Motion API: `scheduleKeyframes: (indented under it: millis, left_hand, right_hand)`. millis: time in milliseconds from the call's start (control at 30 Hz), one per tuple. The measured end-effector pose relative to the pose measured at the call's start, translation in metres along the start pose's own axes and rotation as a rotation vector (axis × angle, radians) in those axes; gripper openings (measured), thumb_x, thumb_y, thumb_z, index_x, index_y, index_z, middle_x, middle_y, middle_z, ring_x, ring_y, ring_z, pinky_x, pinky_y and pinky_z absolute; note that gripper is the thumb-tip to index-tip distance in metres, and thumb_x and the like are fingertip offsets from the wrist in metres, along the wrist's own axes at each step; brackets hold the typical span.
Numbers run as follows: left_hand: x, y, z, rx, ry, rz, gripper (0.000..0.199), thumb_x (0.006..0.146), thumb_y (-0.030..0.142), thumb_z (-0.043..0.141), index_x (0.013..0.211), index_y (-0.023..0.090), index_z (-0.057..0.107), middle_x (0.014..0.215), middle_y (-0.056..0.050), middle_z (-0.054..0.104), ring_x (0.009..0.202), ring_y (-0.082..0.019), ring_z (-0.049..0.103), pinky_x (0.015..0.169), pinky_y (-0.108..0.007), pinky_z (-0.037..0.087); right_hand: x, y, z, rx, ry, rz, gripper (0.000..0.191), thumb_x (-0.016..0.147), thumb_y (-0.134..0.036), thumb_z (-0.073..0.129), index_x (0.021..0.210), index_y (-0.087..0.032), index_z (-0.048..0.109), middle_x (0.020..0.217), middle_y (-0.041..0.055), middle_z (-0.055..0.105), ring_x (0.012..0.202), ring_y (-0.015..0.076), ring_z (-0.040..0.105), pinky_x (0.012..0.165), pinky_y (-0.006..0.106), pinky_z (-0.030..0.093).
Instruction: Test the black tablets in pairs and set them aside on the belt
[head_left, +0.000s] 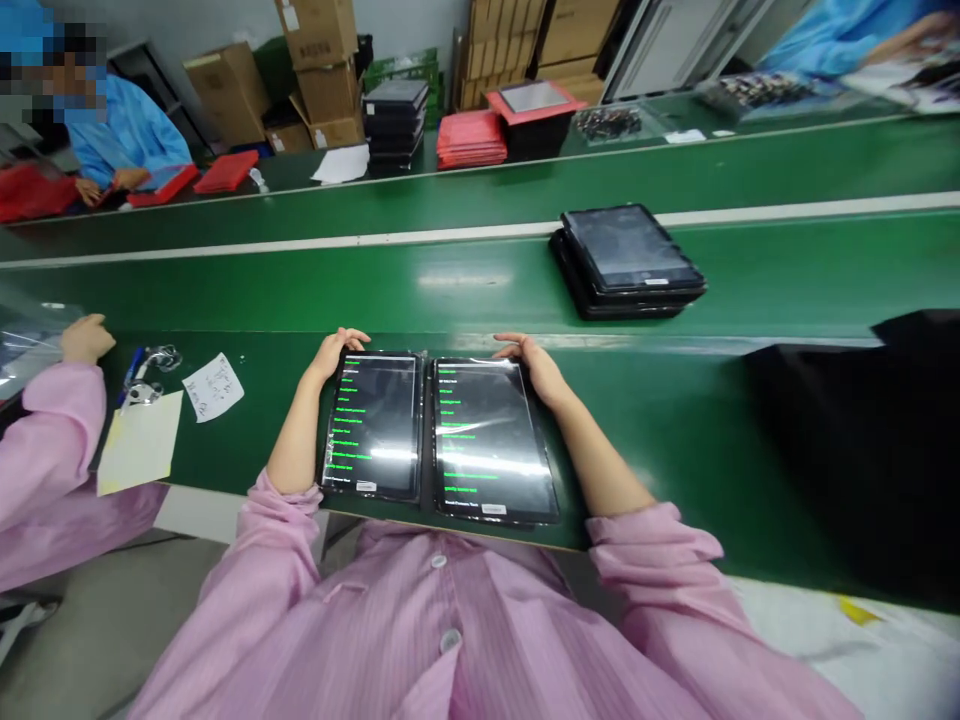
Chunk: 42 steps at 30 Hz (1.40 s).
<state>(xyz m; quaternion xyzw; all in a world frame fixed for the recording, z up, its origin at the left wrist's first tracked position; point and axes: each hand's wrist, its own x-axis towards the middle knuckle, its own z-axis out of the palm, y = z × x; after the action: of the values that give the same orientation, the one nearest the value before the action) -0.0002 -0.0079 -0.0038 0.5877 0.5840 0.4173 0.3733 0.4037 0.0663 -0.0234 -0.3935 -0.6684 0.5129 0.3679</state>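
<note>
In the head view, the left hand is at the far left corner of the left tablet, partly open, its fingers loosely stretched past the far edge. The right hand is at the far right corner of the right tablet, also partly open, fingers reaching inward along the far edge. Whether either hand grips its tablet, I cannot tell.

Both tablets lie face up between the forearms, side by side with a narrow gap, by the near edge of the bench. Their long axes run away from the body; the left one's far end leans slightly right, the right one's slightly left. Each screen shows a column of mostly green text on black, starting at the far end and upright to the wearer, with a white label at the near end.

Beyond the right hand is a tablet stack, its top tablet skewed. Well right of that hand is a black box. Left of the left hand lie a white note and, farther out, a yellow sheet; beyond that sheet is a co-worker's hand.
</note>
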Motion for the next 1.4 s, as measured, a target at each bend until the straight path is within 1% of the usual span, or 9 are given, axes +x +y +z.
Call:
scheduleKeyframes:
  millis: [133,267,400,533,667,800,933,1233,1400]
  left_hand:
    - [-0.023,0.003,-0.013,0.034,-0.099,0.018,0.061,0.093,0.065,0.044,0.127,0.017,0.06,0.116,-0.011,0.07,0.112,-0.027,0.062,0.105,-0.043,0.043]
    - [-0.06,-0.002,-0.022,-0.017,-0.175,0.054,0.076,0.085,0.05,0.064,0.149,0.021,0.036,0.158,-0.013,0.036,0.148,-0.032,0.031,0.123,-0.05,0.02]
    - [-0.103,-0.008,-0.018,-0.131,-0.23,0.038,0.095,0.081,0.047,0.068,0.157,0.028,0.014,0.168,-0.01,0.01,0.155,-0.034,0.007,0.125,-0.056,0.005]
    - [-0.132,-0.002,-0.011,-0.225,-0.258,-0.007,0.097,0.084,0.048,0.065,0.158,0.032,0.005,0.17,-0.009,0.004,0.156,-0.034,0.004,0.125,-0.059,0.007]
    - [-0.141,0.007,-0.006,-0.148,-0.238,-0.019,0.1,0.085,0.05,0.066,0.158,0.03,0.002,0.169,-0.012,0.001,0.156,-0.034,0.003,0.125,-0.058,0.01]
    - [-0.141,0.008,-0.005,0.021,-0.211,0.017,0.111,0.081,0.048,0.074,0.158,0.027,-0.004,0.168,-0.016,0.001,0.156,-0.033,0.005,0.125,-0.056,0.01]
    - [-0.141,0.001,-0.005,-0.151,-0.171,0.016,0.099,0.087,0.056,0.063,0.158,0.031,-0.002,0.168,-0.014,0.013,0.154,-0.032,0.016,0.124,-0.055,0.017]
    - [-0.137,-0.008,0.002,-0.106,-0.028,-0.052,0.085,0.093,0.054,0.054,0.156,0.028,0.003,0.165,-0.016,0.022,0.152,-0.031,0.024,0.124,-0.056,0.017]
    - [-0.137,-0.008,0.003,-0.051,-0.01,-0.067,0.085,0.093,0.056,0.052,0.155,0.028,0.001,0.163,-0.017,0.024,0.15,-0.03,0.027,0.122,-0.054,0.023]
  right_hand:
    - [-0.022,-0.023,-0.012,-0.236,0.085,-0.184,0.064,0.095,-0.074,0.028,0.124,-0.028,0.062,0.106,0.008,0.071,0.104,0.0301,0.064,0.098,0.05,0.048]
    - [-0.074,-0.055,-0.012,-0.509,0.052,-0.457,0.06,0.1,-0.065,0.026,0.129,-0.028,0.064,0.131,0.0111,0.059,0.124,0.0331,0.052,0.108,0.054,0.037]
    - [-0.129,-0.076,0.011,-0.771,-0.165,-0.501,0.056,0.103,-0.059,0.024,0.123,-0.035,0.071,0.152,0.0076,0.042,0.138,0.0378,0.036,0.114,0.064,0.022]
    - [-0.15,-0.083,0.037,-0.895,-0.193,-0.514,0.044,0.105,-0.045,0.032,0.115,-0.039,0.075,0.158,0.0008,0.035,0.143,0.0363,0.028,0.116,0.066,0.012]
    - [-0.147,-0.081,0.042,-0.963,-0.075,-0.474,0.035,0.102,-0.038,0.043,0.103,-0.037,0.078,0.152,0.0014,0.045,0.138,0.0369,0.035,0.115,0.068,0.014]
    - [-0.153,-0.078,0.029,-0.904,0.311,-0.492,0.041,0.1,-0.045,0.038,0.1,-0.038,0.079,0.141,0.0033,0.054,0.126,0.0383,0.048,0.112,0.068,0.019]
    - [-0.164,-0.076,0.011,-0.81,0.494,-0.372,0.054,0.101,-0.05,0.028,0.1,-0.034,0.08,0.13,0.0086,0.059,0.119,0.0371,0.054,0.111,0.064,0.028]
    - [-0.143,-0.07,0.021,-0.86,0.059,-0.353,0.041,0.102,-0.04,0.037,0.105,-0.035,0.077,0.136,0.0067,0.056,0.127,0.0326,0.048,0.111,0.062,0.028]
    - [-0.129,-0.072,0.034,-0.87,-0.035,-0.477,0.04,0.103,-0.038,0.039,0.107,-0.032,0.078,0.145,0.0081,0.049,0.131,0.034,0.043,0.113,0.062,0.027]
